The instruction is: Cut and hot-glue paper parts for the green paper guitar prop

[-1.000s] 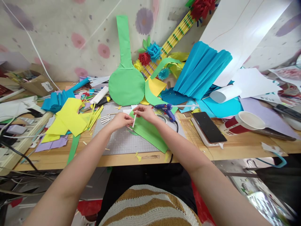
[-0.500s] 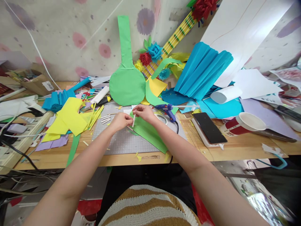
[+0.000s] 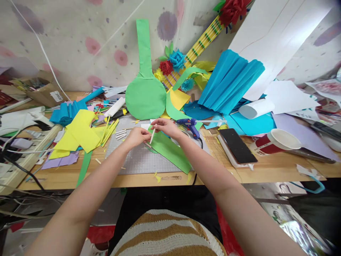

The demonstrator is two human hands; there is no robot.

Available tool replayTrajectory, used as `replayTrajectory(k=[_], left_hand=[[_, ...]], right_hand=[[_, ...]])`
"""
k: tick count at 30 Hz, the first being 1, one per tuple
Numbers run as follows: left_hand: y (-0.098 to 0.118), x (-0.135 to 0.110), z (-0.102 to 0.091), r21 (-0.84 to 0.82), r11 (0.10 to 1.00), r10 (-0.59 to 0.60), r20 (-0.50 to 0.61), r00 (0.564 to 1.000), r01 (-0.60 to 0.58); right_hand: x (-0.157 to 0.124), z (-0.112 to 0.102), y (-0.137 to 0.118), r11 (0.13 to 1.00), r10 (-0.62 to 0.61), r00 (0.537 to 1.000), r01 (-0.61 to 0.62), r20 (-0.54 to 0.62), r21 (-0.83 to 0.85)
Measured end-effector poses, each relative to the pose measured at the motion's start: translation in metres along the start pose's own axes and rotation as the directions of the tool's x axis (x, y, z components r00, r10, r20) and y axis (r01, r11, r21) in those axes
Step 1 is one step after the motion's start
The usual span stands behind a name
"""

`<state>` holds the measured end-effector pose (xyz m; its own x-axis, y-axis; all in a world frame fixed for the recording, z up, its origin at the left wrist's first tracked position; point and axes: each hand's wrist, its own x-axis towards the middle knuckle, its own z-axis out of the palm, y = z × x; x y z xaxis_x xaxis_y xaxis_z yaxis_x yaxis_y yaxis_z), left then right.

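Note:
A thin white stick (image 3: 152,136) stands tilted between my hands, over the grey cutting mat (image 3: 133,160). My right hand (image 3: 167,128) pinches its upper end between thumb and fingers. From the left, my left hand (image 3: 137,137) has closed fingertips against its middle. Under my right hand and wrist, a long green paper piece (image 3: 173,153) lies slantwise on the mat. Several short white sticks (image 3: 120,134) lie left of my left hand. A blue hot glue gun (image 3: 189,125) rests just right of my right hand, with a clear glue stick in its back.
Behind the mat, a green banjo-shaped piece (image 3: 146,97) leans at the wall beside a yellow guitar neck (image 3: 204,41). Yellow paper (image 3: 82,131) and a power strip (image 3: 34,153) are left. A phone (image 3: 238,145), a paper cup (image 3: 277,140) and blue crepe paper (image 3: 230,81) are right.
The view has shifted slightly. Both hands stay at the white stick, which leans a little more to the right at its top.

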<state>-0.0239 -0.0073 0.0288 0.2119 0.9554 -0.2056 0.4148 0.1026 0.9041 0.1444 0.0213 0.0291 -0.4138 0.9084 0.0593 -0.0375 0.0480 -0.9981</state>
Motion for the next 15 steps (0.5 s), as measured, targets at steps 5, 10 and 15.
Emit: replayTrajectory(k=[5,10,15], left_hand=[[0.0039,-0.0013,0.0005,-0.071,0.995,-0.066,-0.030,0.997,0.064],[0.0024,-0.0016,-0.0023,-0.115,0.991,-0.076,-0.026,0.997,0.072],[0.0093,-0.0087,-0.0022,-0.144,0.989,-0.004,0.151,0.988,0.026]], right_hand=[[-0.0065,-0.0074,-0.0046,0.997,0.012,0.994,-0.020,0.110,0.074],[-0.0090,-0.0069,-0.0098,0.997,0.026,0.993,-0.033,0.119,0.063],[-0.0061,-0.0026,-0.0085,0.999,0.050,0.997,-0.050,0.055,0.011]])
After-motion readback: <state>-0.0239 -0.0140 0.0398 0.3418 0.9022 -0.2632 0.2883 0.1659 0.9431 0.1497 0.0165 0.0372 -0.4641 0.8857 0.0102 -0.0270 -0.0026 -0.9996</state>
